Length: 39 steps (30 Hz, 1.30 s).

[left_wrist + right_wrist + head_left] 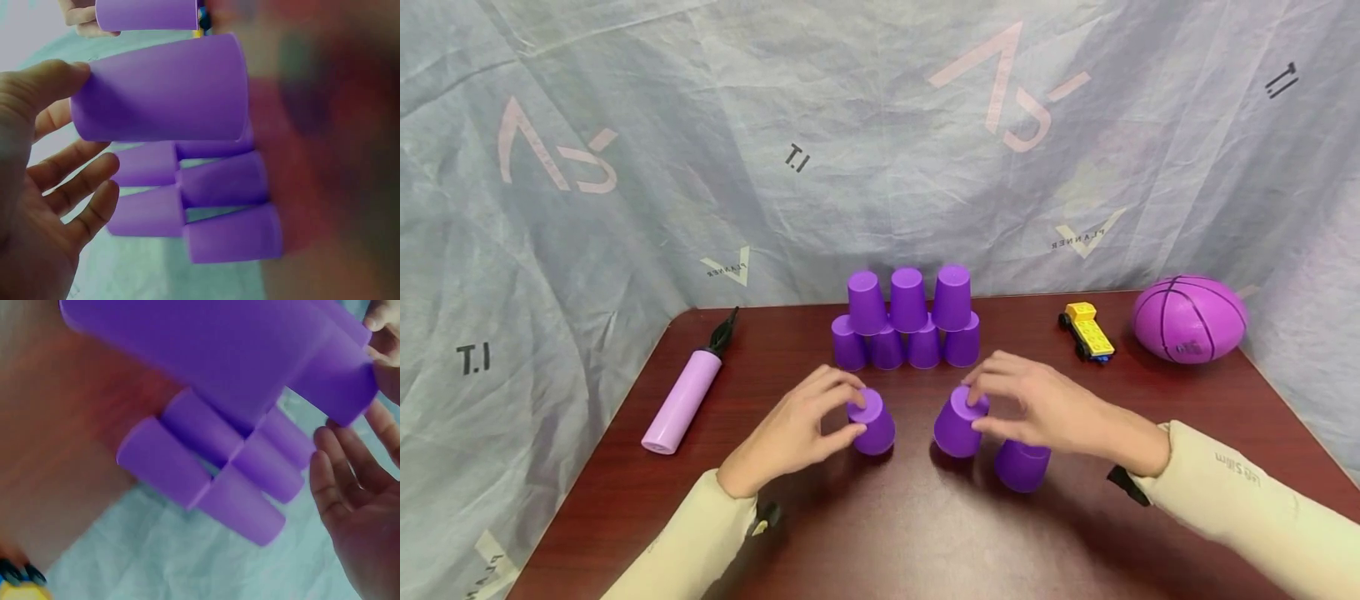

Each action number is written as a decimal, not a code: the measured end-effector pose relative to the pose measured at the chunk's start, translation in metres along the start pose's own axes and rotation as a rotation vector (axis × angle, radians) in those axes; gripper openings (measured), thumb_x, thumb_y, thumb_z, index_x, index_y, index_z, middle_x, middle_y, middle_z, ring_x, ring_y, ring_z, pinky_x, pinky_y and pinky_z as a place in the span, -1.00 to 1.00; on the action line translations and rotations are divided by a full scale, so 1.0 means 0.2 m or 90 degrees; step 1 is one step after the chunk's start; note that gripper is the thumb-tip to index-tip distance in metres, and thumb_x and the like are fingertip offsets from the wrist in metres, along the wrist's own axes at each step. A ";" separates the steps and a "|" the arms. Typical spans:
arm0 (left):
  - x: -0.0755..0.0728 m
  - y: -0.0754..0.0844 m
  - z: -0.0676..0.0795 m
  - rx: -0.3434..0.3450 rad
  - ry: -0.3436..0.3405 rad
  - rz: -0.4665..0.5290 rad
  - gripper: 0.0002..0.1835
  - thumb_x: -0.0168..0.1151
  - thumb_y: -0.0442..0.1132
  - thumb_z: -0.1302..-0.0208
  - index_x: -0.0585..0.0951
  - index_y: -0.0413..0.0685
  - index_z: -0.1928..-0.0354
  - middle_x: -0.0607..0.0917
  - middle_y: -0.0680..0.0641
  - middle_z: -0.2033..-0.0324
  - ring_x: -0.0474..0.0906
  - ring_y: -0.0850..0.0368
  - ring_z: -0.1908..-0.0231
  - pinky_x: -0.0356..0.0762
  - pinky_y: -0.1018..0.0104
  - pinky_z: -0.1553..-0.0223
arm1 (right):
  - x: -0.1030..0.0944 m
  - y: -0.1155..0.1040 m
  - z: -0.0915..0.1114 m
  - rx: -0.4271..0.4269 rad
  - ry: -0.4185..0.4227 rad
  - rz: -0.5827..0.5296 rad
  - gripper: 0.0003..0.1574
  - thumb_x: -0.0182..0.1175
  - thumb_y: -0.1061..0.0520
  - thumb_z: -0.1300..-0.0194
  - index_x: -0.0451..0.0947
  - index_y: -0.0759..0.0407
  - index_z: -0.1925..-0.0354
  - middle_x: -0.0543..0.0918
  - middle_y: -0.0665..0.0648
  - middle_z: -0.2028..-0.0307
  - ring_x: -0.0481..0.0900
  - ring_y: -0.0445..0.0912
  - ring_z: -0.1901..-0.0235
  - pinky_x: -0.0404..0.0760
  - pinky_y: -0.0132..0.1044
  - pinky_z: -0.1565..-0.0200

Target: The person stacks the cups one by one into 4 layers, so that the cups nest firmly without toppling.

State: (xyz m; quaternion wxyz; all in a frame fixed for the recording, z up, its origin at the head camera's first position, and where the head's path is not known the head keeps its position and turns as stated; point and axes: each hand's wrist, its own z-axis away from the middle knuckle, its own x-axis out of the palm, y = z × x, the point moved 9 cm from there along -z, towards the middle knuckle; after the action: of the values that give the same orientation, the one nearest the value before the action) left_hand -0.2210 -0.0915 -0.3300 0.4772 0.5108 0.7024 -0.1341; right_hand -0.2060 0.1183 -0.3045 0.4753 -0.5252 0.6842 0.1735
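My left hand [801, 421] pinches an upside-down purple cup [874, 429] near its base, between thumb and fingers. To its right, my right hand [1037, 400] grips another upside-down purple cup [955, 429], which leans a little. Whether either cup touches the table cannot be told. A third purple cup [1022, 467] stands below the right hand, partly hidden by it; in the right wrist view this large cup [187, 344] fills the top. Behind the hands, three purple cups [907, 300] sit upside down on a lower row of several purple cups [923, 346].
On the dark red-brown table [895, 542], a pink hand pump [683, 400] with a black nozzle lies at left. A yellow toy truck [1087, 332] and a purple ball [1189, 320] are at the back right. A grey printed cloth [850, 100] hangs behind the table.
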 end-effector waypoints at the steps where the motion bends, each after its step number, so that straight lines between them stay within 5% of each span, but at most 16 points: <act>1: -0.03 -0.01 -0.03 -0.005 0.014 -0.005 -0.78 0.38 -0.13 -0.12 0.58 0.03 0.23 0.56 0.08 0.08 0.41 0.20 0.08 0.41 0.33 0.06 | -0.03 0.01 -0.02 -0.006 0.016 0.001 -0.72 0.44 0.08 -0.02 0.56 0.00 0.28 0.56 -0.08 0.15 0.47 -0.24 0.13 0.43 -0.48 0.11; 6: -0.16 -0.05 -0.19 0.000 0.096 -0.026 -0.78 0.40 -0.18 -0.09 0.59 -0.06 0.25 0.58 0.02 0.14 0.42 0.13 0.10 0.39 0.30 0.05 | -0.23 0.07 -0.13 -0.008 0.122 0.038 -0.69 0.47 0.14 0.05 0.60 0.06 0.28 0.59 -0.05 0.20 0.51 -0.19 0.16 0.46 -0.40 0.10; 14: -0.40 -0.09 -0.47 -0.009 0.197 -0.053 -0.80 0.38 -0.23 -0.09 0.58 -0.11 0.28 0.59 0.01 0.26 0.41 0.08 0.21 0.37 0.23 0.14 | -0.48 0.20 -0.39 0.091 0.260 0.102 -0.78 0.43 0.09 -0.05 0.63 0.07 0.30 0.59 -0.03 0.33 0.48 -0.16 0.28 0.43 -0.26 0.28; 24: -0.48 -0.22 -0.67 -0.086 0.195 -0.084 -0.79 0.33 -0.17 -0.16 0.58 -0.13 0.24 0.60 -0.04 0.26 0.40 0.00 0.24 0.34 0.21 0.24 | -0.45 0.38 -0.61 0.224 0.204 0.099 -0.76 0.39 0.00 -0.11 0.67 0.06 0.25 0.63 0.01 0.29 0.51 -0.06 0.27 0.43 -0.27 0.29; 39: -0.44 -0.36 -0.73 -0.166 0.141 -0.077 -0.80 0.29 -0.14 -0.21 0.57 -0.06 0.19 0.57 0.02 0.24 0.44 0.04 0.16 0.37 0.25 0.14 | -0.38 0.48 -0.67 0.253 0.172 0.077 -0.74 0.34 -0.04 -0.17 0.65 0.05 0.22 0.63 0.02 0.26 0.53 -0.09 0.24 0.46 -0.21 0.20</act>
State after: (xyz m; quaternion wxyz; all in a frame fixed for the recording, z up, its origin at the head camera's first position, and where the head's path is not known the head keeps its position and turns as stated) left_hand -0.3584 -0.0760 -0.2057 0.4501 0.4128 0.7917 -0.0133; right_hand -0.3527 0.0996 -0.2006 0.4620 -0.3980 0.7925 -0.0080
